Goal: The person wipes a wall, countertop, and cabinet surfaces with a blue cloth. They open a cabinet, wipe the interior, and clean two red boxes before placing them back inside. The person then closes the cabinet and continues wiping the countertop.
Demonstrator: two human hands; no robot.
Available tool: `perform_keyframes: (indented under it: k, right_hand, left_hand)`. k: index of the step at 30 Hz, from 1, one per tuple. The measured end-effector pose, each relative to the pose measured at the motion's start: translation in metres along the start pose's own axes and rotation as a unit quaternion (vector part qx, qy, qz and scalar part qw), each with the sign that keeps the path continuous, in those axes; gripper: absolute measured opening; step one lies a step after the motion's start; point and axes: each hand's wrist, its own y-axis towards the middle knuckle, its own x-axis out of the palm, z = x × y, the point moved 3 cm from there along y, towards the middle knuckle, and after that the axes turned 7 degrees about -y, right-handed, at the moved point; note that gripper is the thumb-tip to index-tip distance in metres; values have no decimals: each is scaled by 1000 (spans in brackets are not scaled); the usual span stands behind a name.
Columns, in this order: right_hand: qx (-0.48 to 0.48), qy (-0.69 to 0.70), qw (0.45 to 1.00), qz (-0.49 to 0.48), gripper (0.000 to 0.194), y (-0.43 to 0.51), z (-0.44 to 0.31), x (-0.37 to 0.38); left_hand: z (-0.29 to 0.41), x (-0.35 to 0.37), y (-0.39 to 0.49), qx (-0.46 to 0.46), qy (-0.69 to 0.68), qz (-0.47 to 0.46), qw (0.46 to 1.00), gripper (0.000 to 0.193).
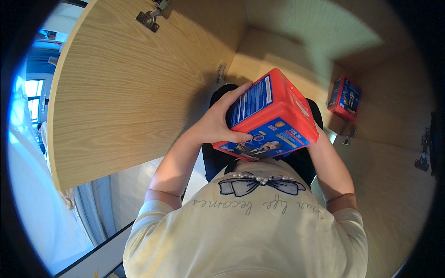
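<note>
A red plastic box (295, 111) with blue printed labels is tilted above my lap. My left hand (222, 120) grips its left side, the thumb lying across the front label and the fingers spread along the upper label. My right hand (315, 136) is at the box's right side; its fingers are hidden behind the box, and only the wrist area shows. A second box (349, 97), also red with a blue label, stands farther off, against the right side wall of the wooden cabinet (278, 43).
To the left a wooden cabinet door (132, 97) swings wide, with metal hinges (148, 21) on its inner face. Another door panel (379, 194) with a hinge (422, 158) is at the right. White and blue fabric (48, 215) hangs beyond the left door.
</note>
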Motion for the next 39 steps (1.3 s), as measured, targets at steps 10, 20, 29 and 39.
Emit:
perform_keyframes:
  k: [10, 20, 29, 39]
  right_hand:
    - [-548, -431, 686, 206, 40, -91, -51, 74]
    - [-472, -776, 380, 175, 54, -99, -33, 133]
    - [-456, -781, 410, 116, 59, -82, -18, 134]
    - [-431, -825, 359, 66, 57, -85, 2, 119]
  left_hand:
    - [1, 31, -15, -119, -415, 226, 873, 94]
    - [3, 41, 2, -71, -343, 241, 905, 96]
    - [-8, 47, 7, -43, -295, 259, 919, 95]
    - [-21, 33, 19, -84, -425, 303, 849, 84]
